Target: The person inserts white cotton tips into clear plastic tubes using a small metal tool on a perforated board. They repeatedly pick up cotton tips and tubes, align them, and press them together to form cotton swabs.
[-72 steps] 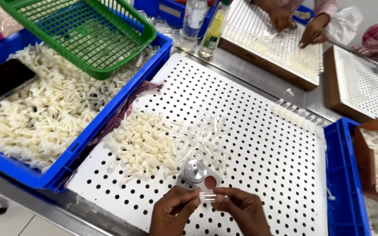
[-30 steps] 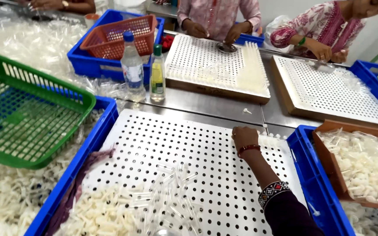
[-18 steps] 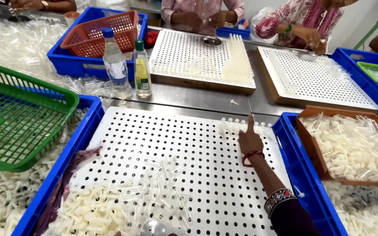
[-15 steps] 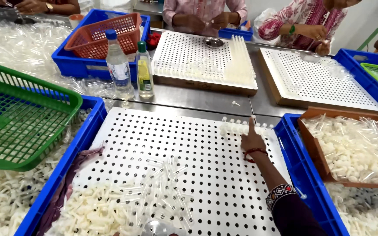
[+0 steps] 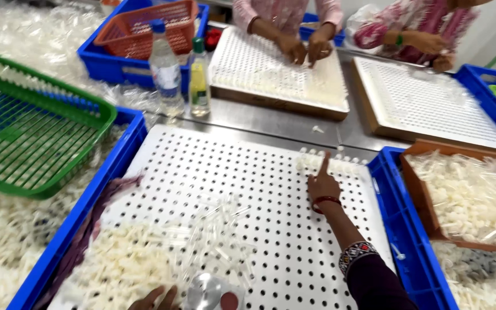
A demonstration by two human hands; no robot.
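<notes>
Steel tabletop (image 5: 271, 117) runs across the middle of the frame, crowded with trays and crates. Largest in view is the white perforated board (image 5: 213, 189) filling the lower centre, resting in a blue crate (image 5: 409, 229) whose rim shows along the right. A heap of small white plastic parts (image 5: 127, 267) lies on the board's lower left, with clear tubes (image 5: 219, 229) scattered just beside it. At left, a green basket (image 5: 30, 143) sits over another blue crate full of white parts. On the right a brown tray (image 5: 466, 195) holds more white pieces. Across the tabletop, in the upper part of the frame, lie two more perforated boards; other people's hands (image 5: 299, 49) work at the nearer one. An orange basket (image 5: 144, 28) sits in a blue crate at upper left, and two bottles (image 5: 182, 77) stand before it, one clear with a blue cap, one yellowish with a green cap.

The right hand (image 5: 322, 183) reaches to the board's upper right edge, forefinger straight and pointing, the other fingers curled in; it holds nothing, and the fingertip touches a short row of white pieces (image 5: 328, 163) standing in the holes there. A red bangle circles the wrist. The left hand (image 5: 156, 298) shows only as fingertips at the bottom edge, next to a round shiny lid (image 5: 213, 293); its grip cannot be told.
</notes>
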